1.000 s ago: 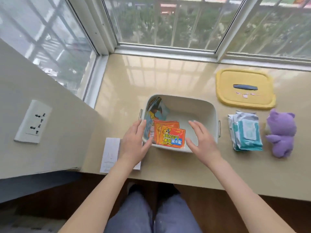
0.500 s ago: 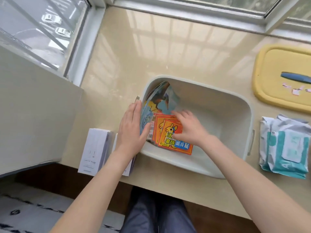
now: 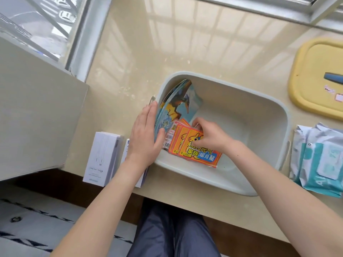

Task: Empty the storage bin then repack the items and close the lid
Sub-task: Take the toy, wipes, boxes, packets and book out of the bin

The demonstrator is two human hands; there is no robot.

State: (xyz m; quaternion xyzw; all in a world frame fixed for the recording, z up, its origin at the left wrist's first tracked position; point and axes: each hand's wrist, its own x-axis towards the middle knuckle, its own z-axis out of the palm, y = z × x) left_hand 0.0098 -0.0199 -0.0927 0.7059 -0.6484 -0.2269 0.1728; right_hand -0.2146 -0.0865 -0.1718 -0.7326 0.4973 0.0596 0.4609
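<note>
Left hand (image 3: 146,138): flat, fingers straight and together, laid against the outside of the storage bin (image 3: 241,112) at its frame-left end. The thumb reaches over the rim onto the cover of the picture books (image 3: 178,106). It grips nothing.

Right hand (image 3: 209,136): down inside the bin, fingers curled over the upper edge of the orange packets (image 3: 196,154), pinching them. It seems to have the top one or two of the stack; the knuckles hide the edge, so the count is unsure.

Bin: pale, rounded corners, uncovered, at centre frame on the beige sill (image 3: 139,52), close to the sill's front edge.

Books: standing on edge, leaning on the bin's frame-left inner wall, with the dinosaur artwork facing inward.

Packets: fanned and tilted in the bin's lower-left corner, with yellow cartoon figures and blue labels. They touch the books.

Yellow lid (image 3: 315,75): off the bin, lying flat on the sill at upper right of frame, with a blue handle on top.

Wet-wipe packs (image 3: 319,160): teal and white, piled at the right edge of frame, just beside the bin's right end.

White box (image 3: 102,156): on the sill at lower left of the bin. A second box (image 3: 128,145) lies beside it, mostly under the left forearm.

Window frame (image 3: 87,34): upper left.

Dark trousers (image 3: 172,232): bottom centre.
</note>
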